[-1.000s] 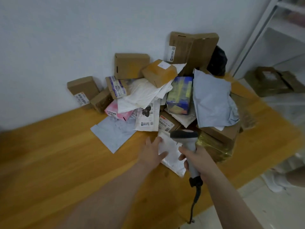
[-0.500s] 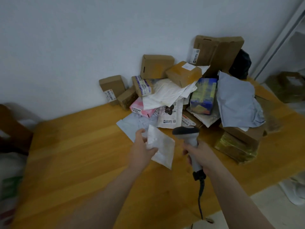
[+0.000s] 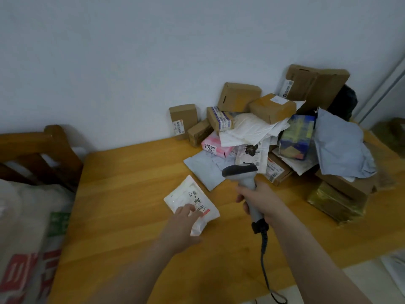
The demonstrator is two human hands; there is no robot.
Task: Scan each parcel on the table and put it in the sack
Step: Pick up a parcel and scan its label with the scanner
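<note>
Above the table, left hand holds parcel; right hand grips scanner.

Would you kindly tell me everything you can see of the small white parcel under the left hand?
The white parcel is a small, flat, soft-looking plastic mailer, crumpled at its near end. It lies label up on the wooden table, apart from the pile; a barcode label shows, partly covered. The left hand holds its near end, fingers on top.

Parcel-sorting room; heap of labelled parcels on wooden table; handheld scanner; woven sack.
</note>
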